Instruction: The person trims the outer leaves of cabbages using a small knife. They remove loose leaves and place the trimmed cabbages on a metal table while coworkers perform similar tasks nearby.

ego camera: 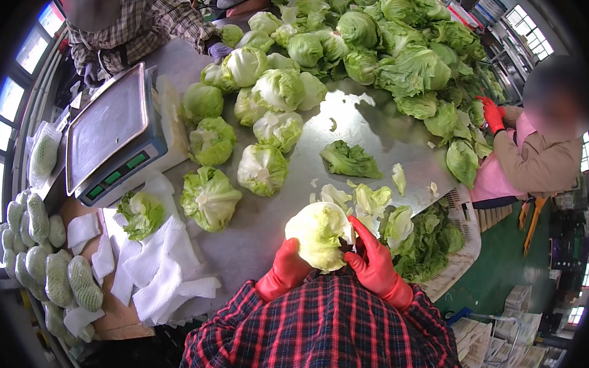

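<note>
A pale, trimmed head of iceberg lettuce (pixel 318 234) is held close in front of my body. My left hand (pixel 289 263), in a red rubber glove, supports its lower left side. On the other side, my right hand (pixel 374 262), gloved alike, has its fingers along the white leaf edge. A small dark patch shows between thumb and lettuce; I cannot tell what it is. Loose leaf pieces (pixel 372 200) lie on the metal table (pixel 294 184) just beyond. To their right, a pale plastic crate (pixel 468 243) holds green outer leaves (pixel 423 246).
Lettuce heads (pixel 263 170) stand left of centre, with a large lettuce pile (pixel 406 55) behind. A digital scale (pixel 110 129), white foam nets (pixel 158 267) and wrapped packs (pixel 60 276) occupy the left. One person (pixel 133 25) stands far left; another, red-gloved (pixel 531 146), works at the right.
</note>
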`<state>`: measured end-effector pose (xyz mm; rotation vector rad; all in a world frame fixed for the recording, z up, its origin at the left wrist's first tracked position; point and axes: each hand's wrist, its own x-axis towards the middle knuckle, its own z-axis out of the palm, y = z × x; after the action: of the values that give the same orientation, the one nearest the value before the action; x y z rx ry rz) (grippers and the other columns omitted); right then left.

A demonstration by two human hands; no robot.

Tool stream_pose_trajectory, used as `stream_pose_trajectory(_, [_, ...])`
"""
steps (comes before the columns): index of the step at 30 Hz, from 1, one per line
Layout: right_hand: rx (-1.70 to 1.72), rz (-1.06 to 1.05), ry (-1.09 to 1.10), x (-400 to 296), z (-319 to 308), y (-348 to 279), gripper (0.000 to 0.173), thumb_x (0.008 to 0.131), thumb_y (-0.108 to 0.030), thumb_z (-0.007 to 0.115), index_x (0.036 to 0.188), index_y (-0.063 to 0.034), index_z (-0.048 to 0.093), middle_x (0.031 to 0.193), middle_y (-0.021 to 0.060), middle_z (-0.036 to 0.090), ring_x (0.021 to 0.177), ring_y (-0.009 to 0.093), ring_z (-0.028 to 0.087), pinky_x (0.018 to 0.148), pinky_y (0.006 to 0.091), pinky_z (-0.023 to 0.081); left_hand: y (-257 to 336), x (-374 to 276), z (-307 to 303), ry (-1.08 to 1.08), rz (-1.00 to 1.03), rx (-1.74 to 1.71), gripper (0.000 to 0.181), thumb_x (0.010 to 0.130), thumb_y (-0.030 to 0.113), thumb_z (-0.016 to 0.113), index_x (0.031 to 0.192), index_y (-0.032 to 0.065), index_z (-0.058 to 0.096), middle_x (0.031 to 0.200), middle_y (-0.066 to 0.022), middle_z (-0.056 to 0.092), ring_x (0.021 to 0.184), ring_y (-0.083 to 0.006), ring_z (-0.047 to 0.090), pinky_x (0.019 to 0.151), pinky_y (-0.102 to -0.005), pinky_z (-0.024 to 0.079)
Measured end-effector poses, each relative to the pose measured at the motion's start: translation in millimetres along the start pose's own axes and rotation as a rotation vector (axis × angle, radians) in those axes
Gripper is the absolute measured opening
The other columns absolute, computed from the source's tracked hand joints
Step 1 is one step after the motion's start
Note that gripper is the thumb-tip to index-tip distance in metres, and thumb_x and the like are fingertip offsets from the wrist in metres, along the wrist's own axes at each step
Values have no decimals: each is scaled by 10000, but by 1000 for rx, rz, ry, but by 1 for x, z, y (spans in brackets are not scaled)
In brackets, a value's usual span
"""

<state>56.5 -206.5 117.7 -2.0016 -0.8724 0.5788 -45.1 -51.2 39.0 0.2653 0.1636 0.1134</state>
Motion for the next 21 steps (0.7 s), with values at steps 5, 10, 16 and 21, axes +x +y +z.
stream_pose_trajectory(5, [305,128,45,0,0,17,493,902,-212,639,1330,-39,469,1030,90,636,775,157,594,727,265,487,-5,-3,-5,22,0,-30,932,727,545,707,1422,55,327,1397,-148,439,1255,-326,449,1060,-481,352])
stream_pose_trajectory(10, [751,169,400,10,-7,61,362,965,-206,534,1305,-92,484,732,-7,520,519,72,453,440,205,390,-2,-3,-12,60,77,-95,915,776,612,615,1426,43,313,1416,-150,411,1288,-329,409,1079,-479,329])
stream_pose_trajectory(16, [1223,640,329,-2,-13,130,460,953,-377,515,1346,-147,450,710,6,559,477,95,468,381,256,355,27,7,-28,203,130,-184,906,770,731,509,1421,117,370,1442,-133,396,1295,-372,389,1071,-594,278])
stream_pose_trajectory(21, [806,477,27,5,4,106,463,903,-122,552,1343,-39,435,725,52,563,503,104,501,406,259,434,103,23,-17,121,420,-97,824,801,677,526,1423,163,364,1450,-117,378,1315,-347,368,1079,-556,285])
